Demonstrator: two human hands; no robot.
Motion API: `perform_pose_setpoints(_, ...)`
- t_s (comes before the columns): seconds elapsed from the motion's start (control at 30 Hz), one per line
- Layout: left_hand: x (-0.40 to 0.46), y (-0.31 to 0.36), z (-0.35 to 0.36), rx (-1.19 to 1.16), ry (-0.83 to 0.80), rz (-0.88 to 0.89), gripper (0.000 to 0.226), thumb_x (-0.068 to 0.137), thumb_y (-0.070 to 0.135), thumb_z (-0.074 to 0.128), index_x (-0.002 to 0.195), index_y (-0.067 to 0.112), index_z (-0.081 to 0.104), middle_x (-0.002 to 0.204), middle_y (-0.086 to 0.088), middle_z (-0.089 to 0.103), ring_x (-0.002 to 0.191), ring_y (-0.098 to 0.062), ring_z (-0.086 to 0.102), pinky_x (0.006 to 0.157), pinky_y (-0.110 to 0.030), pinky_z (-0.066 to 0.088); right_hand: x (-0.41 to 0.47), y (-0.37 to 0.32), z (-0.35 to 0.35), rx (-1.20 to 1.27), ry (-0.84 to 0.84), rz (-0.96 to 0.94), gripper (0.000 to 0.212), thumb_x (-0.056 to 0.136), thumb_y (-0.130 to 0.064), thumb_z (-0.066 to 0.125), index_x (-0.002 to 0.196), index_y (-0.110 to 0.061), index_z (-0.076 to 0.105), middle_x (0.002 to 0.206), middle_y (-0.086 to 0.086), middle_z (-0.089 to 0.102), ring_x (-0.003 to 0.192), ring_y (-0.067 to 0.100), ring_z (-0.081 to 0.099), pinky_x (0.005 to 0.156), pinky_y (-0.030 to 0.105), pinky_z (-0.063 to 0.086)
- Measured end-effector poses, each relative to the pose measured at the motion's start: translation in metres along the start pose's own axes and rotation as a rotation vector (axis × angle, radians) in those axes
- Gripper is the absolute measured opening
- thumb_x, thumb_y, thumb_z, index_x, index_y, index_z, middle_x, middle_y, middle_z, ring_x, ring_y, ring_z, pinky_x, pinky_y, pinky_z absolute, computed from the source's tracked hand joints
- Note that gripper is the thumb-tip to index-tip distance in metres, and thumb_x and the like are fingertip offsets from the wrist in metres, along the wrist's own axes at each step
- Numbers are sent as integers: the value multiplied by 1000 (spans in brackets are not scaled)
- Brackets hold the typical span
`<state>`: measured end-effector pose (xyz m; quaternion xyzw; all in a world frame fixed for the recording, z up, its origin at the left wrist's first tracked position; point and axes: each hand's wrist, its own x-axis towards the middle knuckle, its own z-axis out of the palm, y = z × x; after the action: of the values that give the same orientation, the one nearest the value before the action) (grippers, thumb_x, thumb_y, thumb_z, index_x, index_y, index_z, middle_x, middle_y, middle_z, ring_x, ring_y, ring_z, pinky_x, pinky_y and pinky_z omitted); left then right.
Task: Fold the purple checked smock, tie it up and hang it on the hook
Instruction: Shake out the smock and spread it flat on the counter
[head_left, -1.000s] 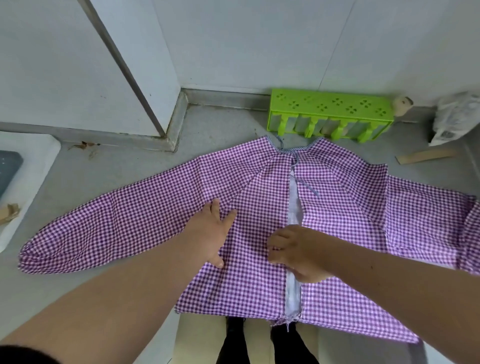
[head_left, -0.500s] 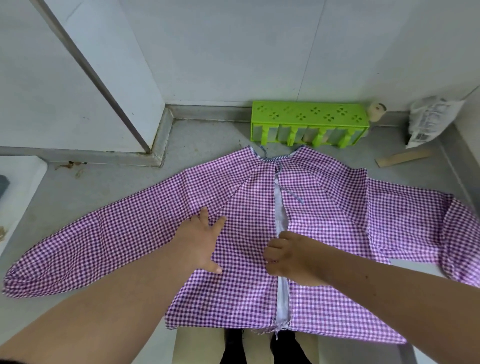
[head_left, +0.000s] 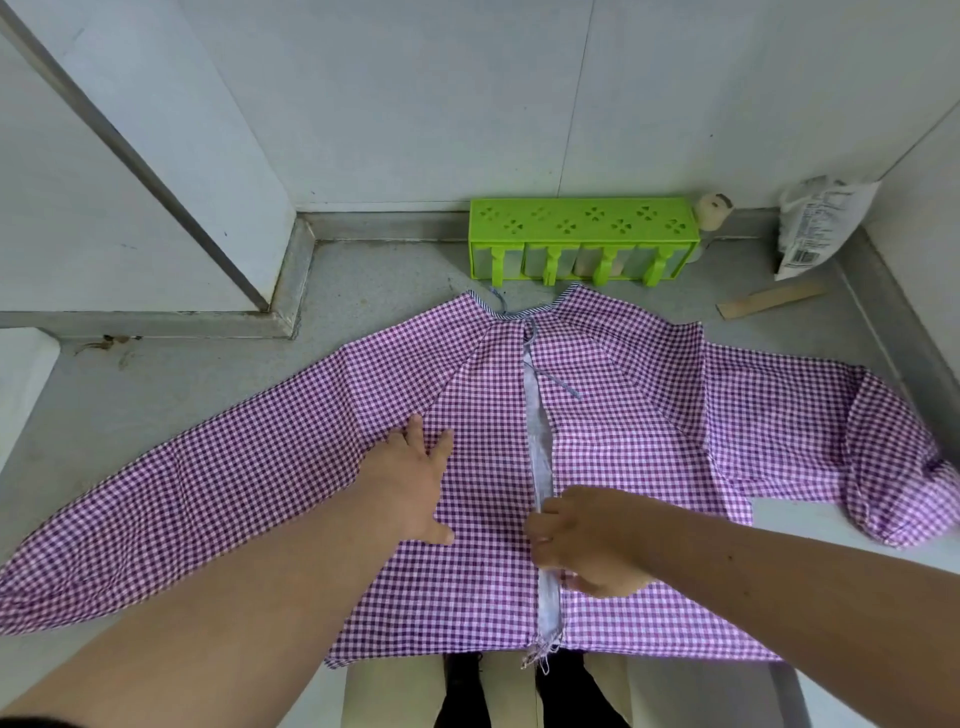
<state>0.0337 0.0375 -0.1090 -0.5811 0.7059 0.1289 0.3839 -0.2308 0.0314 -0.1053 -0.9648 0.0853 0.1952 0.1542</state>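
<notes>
Flat on the grey counter (head_left: 363, 270), the purple checked smock (head_left: 623, 441) is spread, sleeves out; the left hand (head_left: 410, 488) is pressed on it with fingers straight, while its centre opening edge is pinched by the right hand (head_left: 587, 540). Behind its collar, pale containers are held in a green rack (head_left: 582, 241), their contents unclear.

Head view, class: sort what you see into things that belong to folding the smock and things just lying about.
Belongs to the job:
- purple checked cloth smock, spread flat
- left hand, pressing flat on it
- right hand, fingers curled at its open edge

Just lying about:
- bright green plastic rack
- white printed plastic bag
- flat cardboard strip
</notes>
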Motion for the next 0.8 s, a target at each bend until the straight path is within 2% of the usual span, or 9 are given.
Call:
perform_pose_setpoints(0.17, 0, 11, -11, 85, -41, -18, 141, 73, 95, 55, 164, 19, -22, 169, -34, -10, 155, -50, 20, 121, -53, 32, 2, -9, 2, -6, -89, 51, 23, 93, -18, 73, 115, -16, 68, 126, 5, 57, 106, 27, 62, 83, 43, 55)
perform_pose_setpoints(0.27, 0, 14, -11, 89, -59, -32, 143, 71, 96, 55, 163, 20, -23, 169, -34, -11, 156, -51, 19, 122, -53, 32, 3, -11, 1, -4, -85, 40, 21, 93, -13, 73, 114, -17, 69, 125, 4, 58, 106, 28, 63, 85, 43, 55)
perform_pose_setpoints(0.43, 0, 15, -15, 73, -65, -34, 142, 71, 96, 56, 163, 22, -23, 169, -34, -10, 155, -51, 21, 121, -52, 33, 8, -13, 4, -48, 16, -73, 22, 88, -16, 80, 106, -20, 67, 99, -3, 62, 93, 22, 64, 82, 39, 58)
perform_pose_setpoints(0.5, -1, 16, -18, 71, -76, -31, 142, 72, 95, 56, 163, 21, -24, 168, -35, -11, 155, -50, 21, 122, -53, 32, 10, -14, 8, -51, 52, -78, 25, 85, -17, 82, 106, -21, 68, 98, -5, 61, 91, 20, 62, 81, 36, 55)
perform_pose_setpoints(0.57, -2, 17, -20, 89, -84, -23, 140, 73, 94, 54, 163, 20, -24, 168, -36, -10, 155, -49, 23, 121, -52, 34, 12, -13, 11, -31, 85, -43, 28, 86, -15, 78, 110, -22, 66, 106, -5, 60, 95, 20, 60, 83, 38, 57)
perform_pose_setpoints(0.63, 2, 17, -21, 103, -82, -19, 139, 74, 96, 51, 164, 19, -22, 168, -37, -6, 151, -48, 33, 116, -49, 40, 11, -4, 13, -52, 170, 80, 35, 88, -14, 71, 121, -23, 62, 120, -2, 59, 106, 22, 60, 90, 44, 55)
perform_pose_setpoints(0.7, 8, 17, -23, 84, -69, -28, 136, 74, 97, 49, 165, 21, -17, 169, -36, -2, 144, -45, 44, 109, -46, 47, 7, 10, 10, -62, 298, 362, 47, 91, -18, 65, 136, -27, 54, 141, 4, 53, 125, 28, 56, 104, 49, 49)
perform_pose_setpoints(0.73, 10, 17, -23, 58, -65, -31, 134, 75, 96, 50, 166, 21, -13, 169, -35, -1, 143, -43, 45, 108, -45, 49, 4, 18, 6, -2, 301, 550, 57, 93, -24, 64, 146, -28, 45, 154, 7, 43, 140, 31, 46, 116, 51, 40)
perform_pose_setpoints(0.8, 12, 18, -27, 7, -57, -27, 128, 79, 92, 52, 167, 20, -5, 171, -30, -3, 148, -42, 39, 113, -47, 46, -5, 35, 1, 171, 152, 868, 88, 95, -52, 64, 163, -24, 14, 172, 8, 9, 159, 33, 10, 129, 52, 14)
